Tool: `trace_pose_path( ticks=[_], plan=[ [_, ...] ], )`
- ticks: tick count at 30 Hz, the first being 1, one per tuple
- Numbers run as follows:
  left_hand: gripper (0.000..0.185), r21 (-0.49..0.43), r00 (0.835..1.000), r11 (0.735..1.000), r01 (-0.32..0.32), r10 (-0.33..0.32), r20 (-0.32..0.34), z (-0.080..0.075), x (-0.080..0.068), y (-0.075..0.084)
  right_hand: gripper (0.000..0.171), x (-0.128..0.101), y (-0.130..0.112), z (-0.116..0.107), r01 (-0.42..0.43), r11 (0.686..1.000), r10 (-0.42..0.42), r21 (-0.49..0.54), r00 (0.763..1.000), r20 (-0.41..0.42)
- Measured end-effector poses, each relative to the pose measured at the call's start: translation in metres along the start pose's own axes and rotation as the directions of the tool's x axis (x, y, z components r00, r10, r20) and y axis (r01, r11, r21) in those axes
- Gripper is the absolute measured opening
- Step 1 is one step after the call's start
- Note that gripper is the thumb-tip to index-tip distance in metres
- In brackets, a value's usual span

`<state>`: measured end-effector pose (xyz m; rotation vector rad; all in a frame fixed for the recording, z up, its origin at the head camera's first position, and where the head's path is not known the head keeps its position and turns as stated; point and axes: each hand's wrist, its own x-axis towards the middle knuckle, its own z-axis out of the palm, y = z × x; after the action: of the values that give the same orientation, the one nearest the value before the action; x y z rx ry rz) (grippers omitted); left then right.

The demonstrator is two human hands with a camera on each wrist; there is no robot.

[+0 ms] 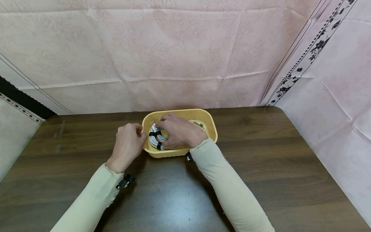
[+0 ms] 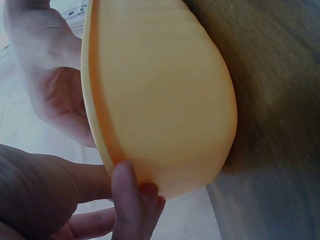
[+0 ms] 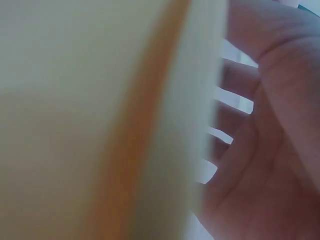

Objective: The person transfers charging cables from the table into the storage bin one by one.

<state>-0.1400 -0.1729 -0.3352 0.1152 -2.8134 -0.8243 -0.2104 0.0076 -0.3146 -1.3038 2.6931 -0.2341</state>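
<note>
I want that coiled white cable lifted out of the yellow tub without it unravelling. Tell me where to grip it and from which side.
Grip the cable at a black tie, where the loops are bundled, coming from above, since the tub walls block the sides. The right hand already rests over the coil; the left hand holds the tub's rim steady.
</note>
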Motion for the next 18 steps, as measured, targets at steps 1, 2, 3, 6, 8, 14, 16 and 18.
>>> trace_pose_path(
  ticks=[1, 2, 3, 6, 8, 14, 16, 18],
  plan=[
    [0.014, -0.001, 1.0, 1.0, 0.002, -0.002, 0.001, -0.0001, 0.0, 0.0001, 0.056, 0.0004, 0.0, 0.0005, 0.0, 1.0, 0.0, -0.004, 1.0, -0.001],
    [0.014, -0.002, 1.0, 1.0, 0.004, -0.004, 0.002, -0.0002, 0.0, 0.0001, 0.057, 0.0008, -0.0001, 0.0008, 0.001, 1.0, -0.001, -0.009, 1.0, -0.003],
    [0.014, -0.003, 1.0, 1.0, 0.006, -0.006, 0.004, -0.0003, 0.0001, 0.0002, 0.058, 0.0012, -0.0002, 0.0012, 0.002, 1.0, -0.002, -0.013, 1.0, -0.003],
    [0.015, -0.008, 1.0, 1.0, 0.012, -0.012, 0.01, -0.0006, 0.0, 0.0002, 0.058, 0.0023, -0.0006, 0.0026, 0.008, 1.0, -0.008, -0.018, 1.0, -0.005],
    [0.015, -0.01, 1.0, 1.0, 0.015, -0.015, 0.013, -0.0008, 0.0, 0.0003, 0.058, 0.003, -0.0008, 0.0036, 0.01, 1.0, -0.01, -0.02, 1.0, -0.007],
    [0.016, -0.014, 1.0, 1.0, 0.02, -0.02, 0.02, -0.0012, 0.0, 0.0008, 0.058, 0.0051, 0.0, 0.0076, 0.01, 1.0, -0.01, -0.018, 1.0, -0.011],
    [0.016, -0.01, 1.0, 1.0, 0.018, -0.018, 0.017, -0.0009, 0.0001, 0.0008, 0.059, 0.0056, 0.0004, 0.0089, 0.01, 1.0, -0.011, -0.016, 1.0, -0.01],
    [0.016, -0.007, 1.0, 1.0, 0.016, -0.016, 0.013, -0.0006, 0.0002, 0.0008, 0.06, 0.0059, 0.0006, 0.0101, 0.01, 1.0, -0.01, -0.017, 1.0, -0.007]
  ],
)
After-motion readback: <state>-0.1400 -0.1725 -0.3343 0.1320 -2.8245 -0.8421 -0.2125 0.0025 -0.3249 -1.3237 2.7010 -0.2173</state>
